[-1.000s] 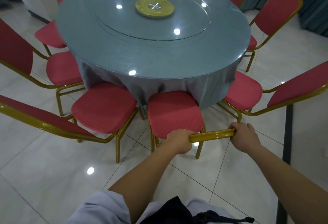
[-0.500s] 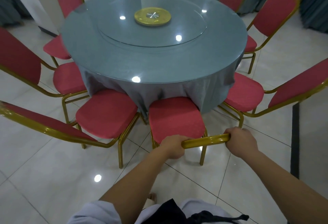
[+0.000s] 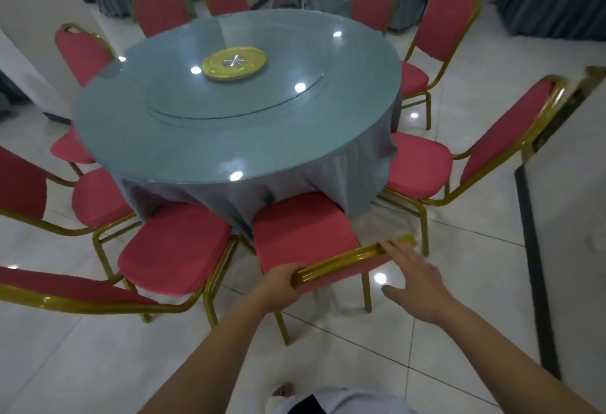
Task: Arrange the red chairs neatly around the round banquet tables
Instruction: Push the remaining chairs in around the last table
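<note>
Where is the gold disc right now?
In the head view the gold disc lies at the centre of the glass turntable on the round table, towards the top middle of the frame, far beyond both hands.

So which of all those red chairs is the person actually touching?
The red padded chair with the gold metal frame nearest the camera, its seat tucked under the grey tablecloth. The left hand grips its top rail; the open right hand touches it. The others stand untouched.

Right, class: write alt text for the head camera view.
A person's left hand grips the gold top rail of a red chair tucked at a round grey-clothed table; the right hand is open beside it. More red chairs ring the table.
</note>
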